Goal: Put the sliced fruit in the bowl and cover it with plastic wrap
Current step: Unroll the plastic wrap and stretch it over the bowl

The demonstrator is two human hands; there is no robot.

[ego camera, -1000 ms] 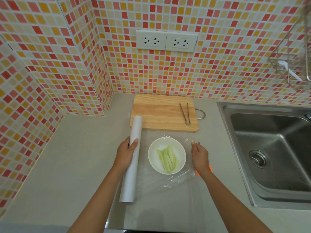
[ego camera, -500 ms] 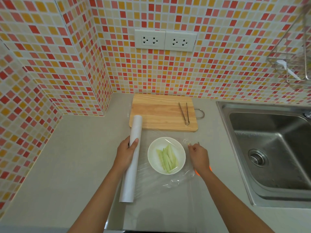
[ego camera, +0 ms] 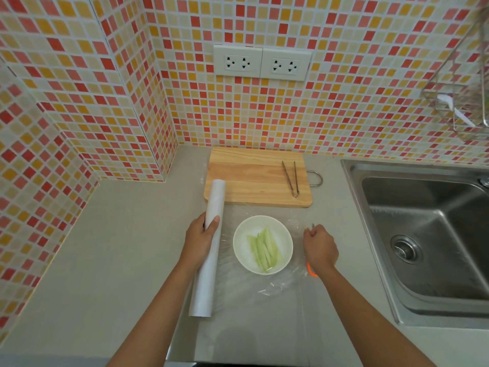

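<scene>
Left hand grips the plastic wrap roll just left of the white bowl. Right hand, right of the bowl, has curled fingers pinching the clear film stretched over it. Green fruit slices lie inside the bowl. Behind the bowl, metal tongs rest on the wooden cutting board.

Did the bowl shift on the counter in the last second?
No. The bowl keeps the same gap to the cutting board near edge and to the plastic wrap roll gripped by the left hand.
</scene>
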